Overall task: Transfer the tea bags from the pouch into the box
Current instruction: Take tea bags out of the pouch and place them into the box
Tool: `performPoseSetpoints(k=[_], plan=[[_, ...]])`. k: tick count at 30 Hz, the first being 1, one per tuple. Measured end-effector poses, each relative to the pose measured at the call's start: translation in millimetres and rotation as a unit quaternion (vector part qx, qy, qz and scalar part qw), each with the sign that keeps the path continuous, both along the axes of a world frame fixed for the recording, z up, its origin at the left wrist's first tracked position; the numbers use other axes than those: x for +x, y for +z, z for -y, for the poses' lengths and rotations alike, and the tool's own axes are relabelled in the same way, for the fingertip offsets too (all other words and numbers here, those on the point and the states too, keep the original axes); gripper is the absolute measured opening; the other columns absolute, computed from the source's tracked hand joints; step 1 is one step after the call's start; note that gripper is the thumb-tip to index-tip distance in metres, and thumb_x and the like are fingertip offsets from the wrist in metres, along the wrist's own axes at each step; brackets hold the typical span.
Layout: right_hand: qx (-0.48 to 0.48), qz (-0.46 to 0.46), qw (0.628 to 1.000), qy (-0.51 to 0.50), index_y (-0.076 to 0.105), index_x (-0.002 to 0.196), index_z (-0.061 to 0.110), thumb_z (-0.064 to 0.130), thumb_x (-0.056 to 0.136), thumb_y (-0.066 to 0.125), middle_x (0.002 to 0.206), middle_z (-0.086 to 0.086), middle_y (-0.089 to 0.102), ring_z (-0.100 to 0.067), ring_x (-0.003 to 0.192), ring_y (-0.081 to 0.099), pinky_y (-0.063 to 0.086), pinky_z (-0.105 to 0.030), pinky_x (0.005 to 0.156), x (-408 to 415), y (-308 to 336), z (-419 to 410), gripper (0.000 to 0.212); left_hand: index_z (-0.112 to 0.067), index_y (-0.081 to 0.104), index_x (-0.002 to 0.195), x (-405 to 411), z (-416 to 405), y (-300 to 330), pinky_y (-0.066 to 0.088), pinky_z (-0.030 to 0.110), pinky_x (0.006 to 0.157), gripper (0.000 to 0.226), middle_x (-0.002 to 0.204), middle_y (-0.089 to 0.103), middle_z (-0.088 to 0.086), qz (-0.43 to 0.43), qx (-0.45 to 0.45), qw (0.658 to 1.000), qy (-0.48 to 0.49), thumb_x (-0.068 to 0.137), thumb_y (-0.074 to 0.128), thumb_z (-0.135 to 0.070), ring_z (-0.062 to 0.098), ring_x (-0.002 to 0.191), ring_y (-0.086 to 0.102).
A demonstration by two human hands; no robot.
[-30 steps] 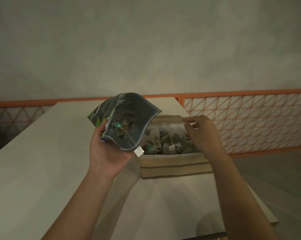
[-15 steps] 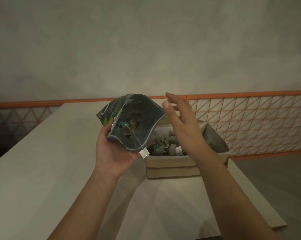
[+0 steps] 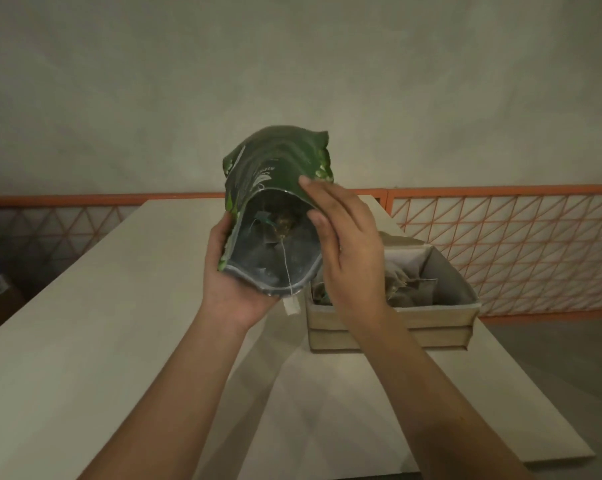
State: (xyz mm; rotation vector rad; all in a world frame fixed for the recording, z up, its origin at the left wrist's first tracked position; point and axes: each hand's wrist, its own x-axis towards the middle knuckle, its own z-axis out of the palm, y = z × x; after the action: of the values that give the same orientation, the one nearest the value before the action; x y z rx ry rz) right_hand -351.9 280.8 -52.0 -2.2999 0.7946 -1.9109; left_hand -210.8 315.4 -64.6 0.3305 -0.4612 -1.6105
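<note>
Left hand (image 3: 235,289) gripped pouch (image 3: 275,188) at its 8 o'clock, mouth toward camera; one tea bag (image 3: 280,223) left inside, tag (image 3: 291,304) dangling out. Right hand (image 3: 348,258) relaxed, fingertips on rim at 2 o'clock. Box (image 3: 389,327) at 4 o'clock, nearly filled. Next, probably: reach in, pinch bag

Glossy green plastic pouch (image 3: 278,161) w/ silvery foil-like lining, matt brown cardboard box (image 3: 389,330), smooth matt table (image 3: 85,341), orange metal mesh fence (image 3: 517,237).

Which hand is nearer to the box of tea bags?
Right. The right hand is in front of the box, overlapping its left end; the left hand holds the pouch, left of it.
</note>
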Motion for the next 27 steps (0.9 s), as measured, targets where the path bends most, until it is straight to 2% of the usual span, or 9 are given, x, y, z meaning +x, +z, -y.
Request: performPoseSetpoints(k=[2, 5, 10, 13, 17, 21, 22, 25, 27], plan=[[0.056, -0.008, 0.998, 0.001, 0.055, 0.136, 0.021, 0.038, 0.102, 0.034, 0.131, -0.002, 0.058, -0.018, 0.124, 0.051, 0.044, -0.035, 0.105, 2.9, -6.1, 2.5, 0.043, -0.014, 0.067, 0.129, 0.4, 5.1, -2.8, 0.056, 0.043, 0.088, 0.061, 0.128, 0.066, 0.015, 0.015, 0.014, 1.0, -0.005, 0.093, 0.049, -0.06, 0.033, 0.105, 0.068], [0.128, -0.008, 0.992, -0.006, 0.054, 0.137, 0.027, 0.042, 0.101, 0.033, 0.132, 0.002, 0.056, -0.014, 0.123, 0.051, 0.046, -0.038, 0.103, 2.1, -12.8, 7.7, 0.044, -0.02, 0.058, 0.142, 2.6, 10.4, -6.3, 0.055, 0.045, 0.091, 0.065, 0.135, 0.064, 0.014, 0.042, 0.028, 0.999, -0.002, 0.092, 0.049, -0.061, 0.034, 0.108, 0.068], [0.059, 0.018, 0.998, -0.009, 0.055, 0.136, 0.022, 0.035, 0.102, 0.036, 0.13, -0.004, 0.056, -0.015, 0.122, 0.051, 0.046, -0.028, 0.103, -4.8, -10.1, 5.2, 0.04, -0.019, 0.06, 0.139, 1.9, 9.5, -4.9, 0.055, 0.044, 0.093, 0.063, 0.136, 0.063, 0.015, 0.036, 0.011, 0.999, -0.004, 0.093, 0.05, -0.06, 0.034, 0.109, 0.067], [0.112, 0.007, 0.994, -0.016, 0.054, 0.136, 0.028, 0.037, 0.102, 0.036, 0.13, -0.001, 0.054, -0.01, 0.119, 0.051, 0.049, -0.03, 0.1, -2.0, -12.9, 5.9, 0.04, -0.018, 0.065, 0.134, -0.7, 11.5, -7.2, 0.057, 0.044, 0.091, 0.058, 0.136, 0.064, 0.015, 0.036, 0.024, 0.999, 0.004, 0.093, 0.05, -0.058, 0.034, 0.105, 0.07], [0.118, -0.014, 0.992, -0.044, 0.052, 0.138, 0.028, 0.039, 0.101, 0.039, 0.127, 0.0, 0.05, -0.002, 0.113, 0.048, 0.047, -0.019, 0.093, -5.7, -14.8, 8.0, 0.04, -0.017, 0.066, 0.133, 0.2, 15.0, -12.7, 0.058, 0.044, 0.09, 0.056, 0.134, 0.065, 0.013, 0.022, 0.04, 0.999, 0.008, 0.094, 0.049, -0.054, 0.033, 0.108, 0.07], [0.149, 0.009, 0.988, -0.048, 0.04, 0.143, 0.024, 0.037, 0.095, 0.057, 0.137, 0.002, 0.039, 0.003, 0.119, 0.039, 0.031, -0.001, 0.096, -10.4, -20.2, -0.5, 0.052, -0.018, 0.066, 0.133, 4.3, 16.6, -12.4, 0.055, 0.044, 0.096, 0.055, 0.136, 0.064, 0.013, 0.012, 0.039, 0.999, 0.02, 0.093, 0.052, -0.053, 0.033, 0.114, 0.066], [0.156, 0.03, 0.986, -0.051, 0.039, 0.142, 0.022, 0.035, 0.092, 0.063, 0.137, 0.001, 0.038, -0.001, 0.121, 0.04, 0.033, -0.004, 0.099, -10.6, -23.8, -4.9, 0.057, -0.018, 0.068, 0.131, 4.5, 16.5, -11.5, 0.056, 0.044, 0.095, 0.054, 0.135, 0.065, 0.013, 0.011, 0.034, 0.999, 0.024, 0.093, 0.051, -0.053, 0.033, 0.112, 0.067], [0.14, 0.06, 0.983, -0.104, 0.047, 0.124, 0.014, 0.041, 0.083, 0.066, 0.123, -0.003, 0.042, -0.015, 0.114, 0.044, 0.045, -0.034, 0.097, -8.4, -38.9, -20.2, 0.053, -0.02, 0.072, 0.123, 4.7, 16.3, -8.4, 0.056, 0.044, 0.094, 0.05, 0.132, 0.067, 0.012, 0.001, 0.022, 0.999, 0.039, 0.094, 0.049, -0.053, 0.033, 0.113, 0.066], [0.153, 0.0, 0.975, -0.16, 0.056, 0.106, 0.02, 0.054, 0.08, 0.059, 0.111, 0.003, 0.043, -0.015, 0.106, 0.041, 0.041, -0.038, 0.09, -4.7, -50.2, -29.7, 0.043, -0.02, 0.07, 0.128, 4.8, 15.7, -5.6, 0.054, 0.043, 0.097, 0.051, 0.135, 0.065, 0.011, -0.006, 0.018, 0.999, 0.045, 0.094, 0.05, -0.052, 0.032, 0.121, 0.062]])
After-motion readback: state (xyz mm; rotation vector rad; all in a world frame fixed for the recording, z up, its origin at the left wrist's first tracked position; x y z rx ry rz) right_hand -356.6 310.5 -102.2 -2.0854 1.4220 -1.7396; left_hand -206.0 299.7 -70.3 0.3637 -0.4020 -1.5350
